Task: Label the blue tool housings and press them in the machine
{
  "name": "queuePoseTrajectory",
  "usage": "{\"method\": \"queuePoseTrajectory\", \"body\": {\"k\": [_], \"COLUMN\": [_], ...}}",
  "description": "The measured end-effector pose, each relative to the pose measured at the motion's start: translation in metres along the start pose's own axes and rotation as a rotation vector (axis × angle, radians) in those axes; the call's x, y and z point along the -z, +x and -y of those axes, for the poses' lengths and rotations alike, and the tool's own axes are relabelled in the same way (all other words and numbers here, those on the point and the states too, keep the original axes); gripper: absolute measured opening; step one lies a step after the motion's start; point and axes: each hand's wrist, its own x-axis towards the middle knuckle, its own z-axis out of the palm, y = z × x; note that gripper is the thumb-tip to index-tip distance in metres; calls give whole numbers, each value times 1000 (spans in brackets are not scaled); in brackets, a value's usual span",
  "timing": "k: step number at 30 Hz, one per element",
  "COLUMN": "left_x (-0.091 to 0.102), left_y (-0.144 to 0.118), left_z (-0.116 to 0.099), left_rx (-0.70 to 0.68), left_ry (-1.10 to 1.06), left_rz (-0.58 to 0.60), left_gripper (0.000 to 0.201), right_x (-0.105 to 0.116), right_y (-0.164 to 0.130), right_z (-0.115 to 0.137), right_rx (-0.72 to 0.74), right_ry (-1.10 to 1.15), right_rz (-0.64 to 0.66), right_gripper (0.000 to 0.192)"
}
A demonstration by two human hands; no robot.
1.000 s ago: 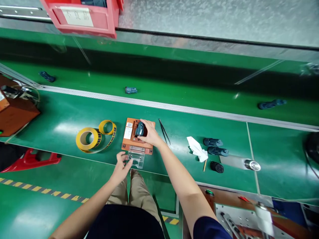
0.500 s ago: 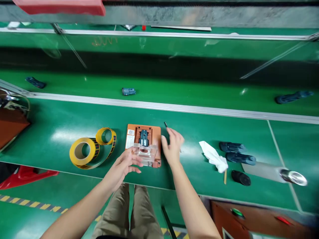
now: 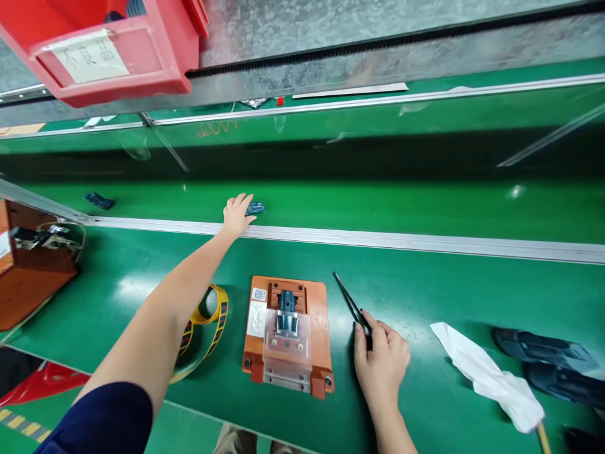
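Note:
My left hand [image 3: 237,214] reaches far forward over the silver rail, its fingers and thumb around the near end of a dark blue plastic part [image 3: 257,209] on the green conveyor strip. In my right hand [image 3: 382,356] is a pair of black tweezers [image 3: 350,299], tips pointing up and left, low over the bench. Between my arms lies an orange fixture [image 3: 320,315] with a QR label. Another dark blue part [image 3: 287,301] sits in its slot, and a clear plastic flap [image 3: 288,356] lies folded down over the near end of that part.
Left of the fixture stands a yellow label roll [image 3: 220,310], partly behind my left forearm. A white cloth [image 3: 491,378] and dark blue parts [image 3: 543,350] lie at right. One more dark part [image 3: 99,200] is farther left on the strip. A red bin [image 3: 108,57] hangs overhead.
My left hand has left the clear flap, which now lies down, and reached forward to the part on the strip. My right hand has picked up the tweezers. The view has shifted.

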Motion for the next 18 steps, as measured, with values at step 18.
{"method": "queuePoseTrajectory", "body": {"k": [18], "left_x": [67], "left_y": [0], "left_z": [129], "left_rx": [188], "left_ry": [-56], "left_rz": [-247], "left_gripper": [69], "right_x": [-4], "right_y": [0], "right_z": [-4], "right_rx": [27], "right_ry": [-41], "right_rz": [-20], "right_gripper": [55]}}
